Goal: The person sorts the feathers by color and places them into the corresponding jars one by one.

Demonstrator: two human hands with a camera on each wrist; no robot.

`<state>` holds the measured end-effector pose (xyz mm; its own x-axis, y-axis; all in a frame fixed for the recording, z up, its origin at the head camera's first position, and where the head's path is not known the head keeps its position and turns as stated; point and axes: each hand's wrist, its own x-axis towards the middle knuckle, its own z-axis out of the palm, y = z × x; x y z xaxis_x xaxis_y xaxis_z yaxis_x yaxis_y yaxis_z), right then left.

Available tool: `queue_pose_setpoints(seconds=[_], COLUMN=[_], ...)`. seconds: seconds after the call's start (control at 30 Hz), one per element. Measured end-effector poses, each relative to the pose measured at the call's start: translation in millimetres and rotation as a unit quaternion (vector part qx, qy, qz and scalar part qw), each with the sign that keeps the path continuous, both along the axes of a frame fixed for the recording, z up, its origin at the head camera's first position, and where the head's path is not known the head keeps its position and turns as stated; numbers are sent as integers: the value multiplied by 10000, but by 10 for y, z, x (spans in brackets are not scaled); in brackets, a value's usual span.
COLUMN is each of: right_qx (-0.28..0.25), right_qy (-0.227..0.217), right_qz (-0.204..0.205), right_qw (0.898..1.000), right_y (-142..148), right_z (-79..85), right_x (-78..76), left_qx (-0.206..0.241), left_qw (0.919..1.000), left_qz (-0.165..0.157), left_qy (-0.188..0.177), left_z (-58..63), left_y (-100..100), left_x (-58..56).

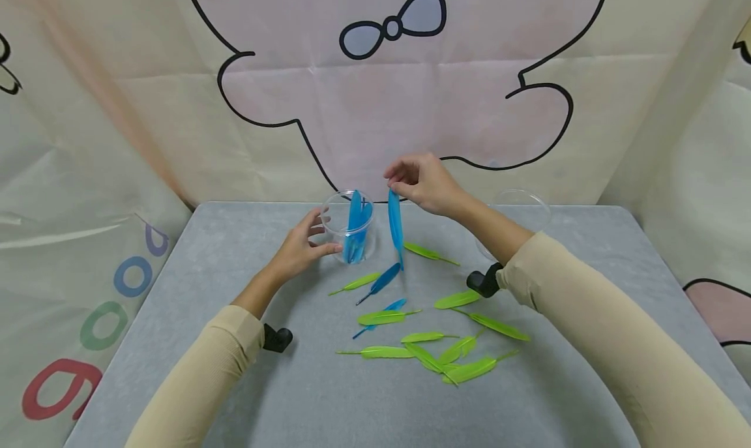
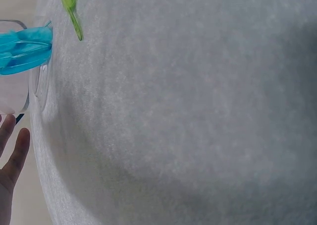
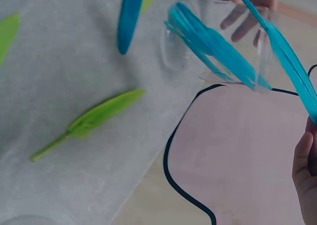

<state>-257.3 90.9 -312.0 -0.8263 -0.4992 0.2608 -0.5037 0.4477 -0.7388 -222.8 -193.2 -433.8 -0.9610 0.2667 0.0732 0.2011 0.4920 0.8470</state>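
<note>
My right hand [image 1: 427, 184] pinches a blue feather [image 1: 396, 223] near its upper end, just right of a clear plastic cup [image 1: 368, 255]. The feather hangs down, its lower end overlapping the table. Several blue feathers [image 3: 218, 44] stand inside the cup. My left hand [image 1: 303, 246] is at the cup's left side, thumb at the front and the other fingers spread and fairly straight toward the back. Two more blue feathers lie in front of the cup, one dark blue feather [image 1: 384, 280] and one blue feather [image 1: 396, 304] partly under a green feather [image 1: 381, 317].
Several green feathers [image 1: 469, 370] are scattered over the middle of the grey table [image 1: 281, 396]. Another clear cup [image 1: 525, 207] stands at the back right, partly behind my right forearm. A printed cloth backdrop [image 1: 375, 109] rises directly behind the table.
</note>
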Motion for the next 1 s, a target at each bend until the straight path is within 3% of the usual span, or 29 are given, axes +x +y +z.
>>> queue_pose_setpoints(seconds=[0.47,1.0], right_qx=[-282,-681], right_qy=[218,306], right_qz=[-471,-952], right_qw=[9983,9927], right_y=[-188,-412], right_z=[250,335], right_x=[-140,-286], left_qx=[38,14], left_qw=[10000,10000], left_qz=[-25,68], left_qy=[42,-45], left_z=[-14,-11], left_y=[-7,2], left_x=[-8,8])
